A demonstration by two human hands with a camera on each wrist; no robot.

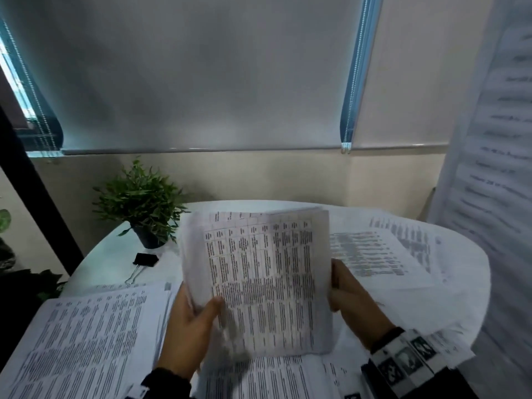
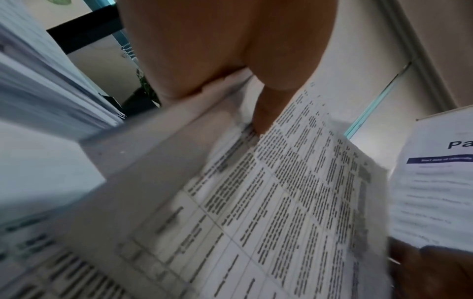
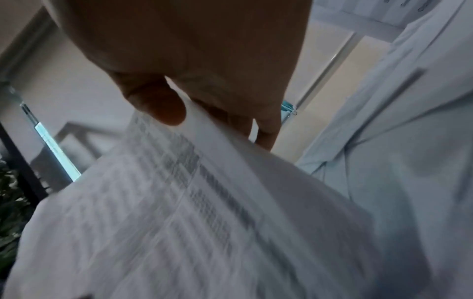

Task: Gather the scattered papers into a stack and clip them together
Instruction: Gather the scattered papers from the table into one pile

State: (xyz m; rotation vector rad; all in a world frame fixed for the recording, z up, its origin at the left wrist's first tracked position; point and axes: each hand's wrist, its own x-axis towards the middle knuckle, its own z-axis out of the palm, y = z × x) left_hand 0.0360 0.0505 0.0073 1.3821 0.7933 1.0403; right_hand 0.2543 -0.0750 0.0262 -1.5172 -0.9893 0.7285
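I hold a bundle of printed sheets (image 1: 259,280) upright above the white table (image 1: 115,243). My left hand (image 1: 195,315) grips its lower left edge, thumb on the front page. At the right edge, my right hand (image 1: 345,292) pinches the bundle. In the left wrist view the thumb lies on the tabled page (image 2: 294,182). The right wrist view shows thumb and fingers clamping the blurred sheets (image 3: 179,202). More printed papers lie flat at the left (image 1: 86,335), under the bundle (image 1: 273,378) and at the right (image 1: 383,251). A black binder clip (image 1: 144,260) rests on the table, apart from both hands.
A small potted plant (image 1: 141,203) stands at the table's back left, just behind the clip. A large printed poster (image 1: 489,168) hangs at the right. A wall and a window blind (image 1: 201,76) close off the back.
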